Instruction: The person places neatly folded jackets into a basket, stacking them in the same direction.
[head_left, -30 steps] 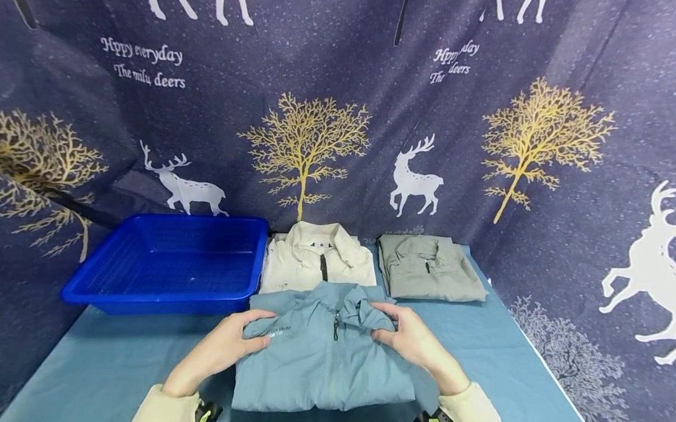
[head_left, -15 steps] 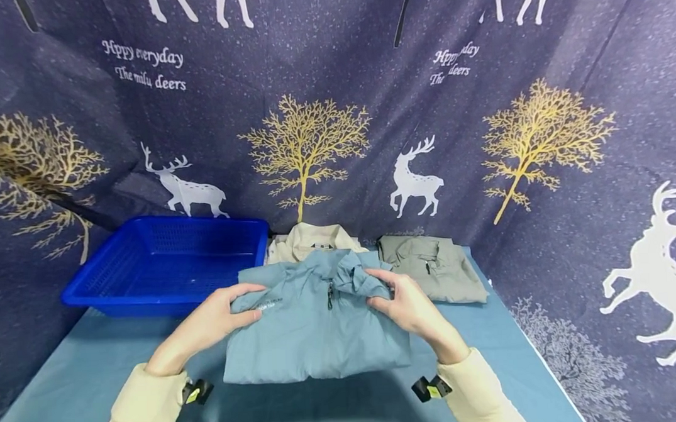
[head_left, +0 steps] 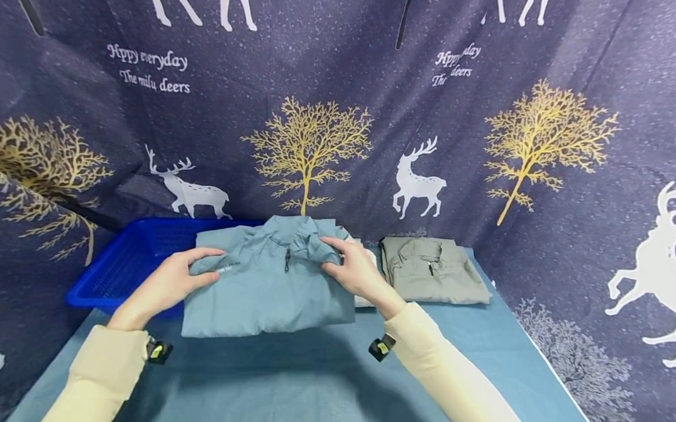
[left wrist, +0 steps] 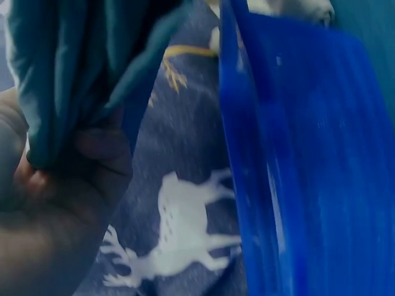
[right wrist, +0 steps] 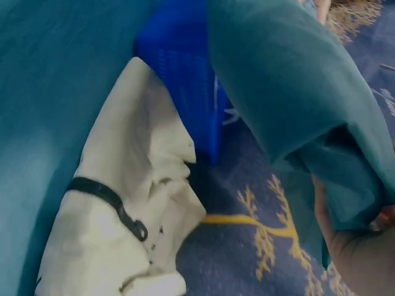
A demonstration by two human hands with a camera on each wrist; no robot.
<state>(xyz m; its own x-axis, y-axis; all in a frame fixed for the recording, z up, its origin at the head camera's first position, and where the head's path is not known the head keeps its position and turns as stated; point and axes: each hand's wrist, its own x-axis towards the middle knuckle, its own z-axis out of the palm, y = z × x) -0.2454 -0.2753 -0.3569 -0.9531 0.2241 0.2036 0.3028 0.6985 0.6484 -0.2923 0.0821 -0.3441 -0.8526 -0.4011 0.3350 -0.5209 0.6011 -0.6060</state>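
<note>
Teal jacket (head_left: 268, 296) held aloft over the table (head_left: 266, 390), pinched between fingers and thumb by the left hand (head_left: 171, 281) at nine o'clock and the right hand (head_left: 354, 270) at three, basket (head_left: 101, 303) partly hidden at nine, grey jacket (head_left: 431, 276) laid folded at three.

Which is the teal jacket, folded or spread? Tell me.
Folded: the teal jacket forms a compact rectangle held between the left hand and right hand, with no sleeve hanging loose.
</note>
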